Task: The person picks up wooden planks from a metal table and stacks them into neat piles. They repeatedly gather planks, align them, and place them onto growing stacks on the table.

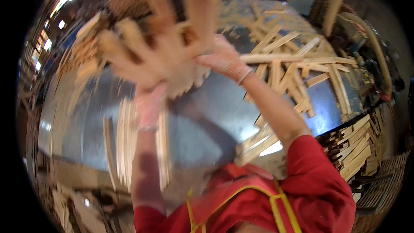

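At the near left of the surface (194,136), a row of wooden strips (125,142) lies side by side, partly hidden by the left forearm (148,168). Beyond it, the gloved left hand (150,103) grips the near left side of a bundle of strips (166,60); the gloved right hand (225,60) clasps its right side. Bundle is raised above the surface; blur hides exact finger placement. Far ends splay. Judgement: firm, even inward pressure from both hands should limit slipping and further fanning. Toward the far right, crossed loose strips (282,77); good clearance advisable.
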### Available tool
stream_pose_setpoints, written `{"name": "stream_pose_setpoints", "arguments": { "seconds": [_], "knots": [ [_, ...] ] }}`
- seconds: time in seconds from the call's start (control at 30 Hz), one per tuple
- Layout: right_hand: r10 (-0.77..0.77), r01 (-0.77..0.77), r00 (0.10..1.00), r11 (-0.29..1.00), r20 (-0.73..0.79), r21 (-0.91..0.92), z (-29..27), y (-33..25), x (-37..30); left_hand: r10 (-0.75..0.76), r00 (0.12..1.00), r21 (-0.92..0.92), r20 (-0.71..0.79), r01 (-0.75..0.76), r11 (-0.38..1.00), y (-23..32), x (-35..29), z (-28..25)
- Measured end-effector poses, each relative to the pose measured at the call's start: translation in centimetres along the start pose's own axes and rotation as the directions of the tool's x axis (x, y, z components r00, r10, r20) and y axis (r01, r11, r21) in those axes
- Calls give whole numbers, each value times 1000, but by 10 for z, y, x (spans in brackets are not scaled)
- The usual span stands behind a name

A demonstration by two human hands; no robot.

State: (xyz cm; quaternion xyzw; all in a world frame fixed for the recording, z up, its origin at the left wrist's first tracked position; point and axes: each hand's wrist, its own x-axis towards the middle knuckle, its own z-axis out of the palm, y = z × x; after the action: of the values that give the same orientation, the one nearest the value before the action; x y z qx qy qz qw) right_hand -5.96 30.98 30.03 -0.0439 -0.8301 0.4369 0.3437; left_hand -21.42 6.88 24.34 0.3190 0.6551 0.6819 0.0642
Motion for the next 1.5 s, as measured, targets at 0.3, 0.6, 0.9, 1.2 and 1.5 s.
{"name": "stream_pose_setpoints", "arguments": {
  "seconds": [0.3,0.6,0.9,1.2,1.5],
  "knots": [
    [475,-414,863,861,173,-296,98,161,-269,-308,885,745,350,-63,664,-160,-169,-46],
    [662,-189,531,702,530,-687,83,145,-277,-434,760,861,483,-502,81,-160,-204,-64],
    [828,-902,244,385,505,-194,122,101,-212,-146,984,981,-102,123,149,-145,-284,-144],
    [846,-885,184,364,500,-290,253,97,-163,-292,806,692,-515,592,413,-148,-327,-218],
    [669,-866,388,501,635,1,461,100,-146,-276,958,825,-79,218,520,-136,-228,-176]
  ]
}}
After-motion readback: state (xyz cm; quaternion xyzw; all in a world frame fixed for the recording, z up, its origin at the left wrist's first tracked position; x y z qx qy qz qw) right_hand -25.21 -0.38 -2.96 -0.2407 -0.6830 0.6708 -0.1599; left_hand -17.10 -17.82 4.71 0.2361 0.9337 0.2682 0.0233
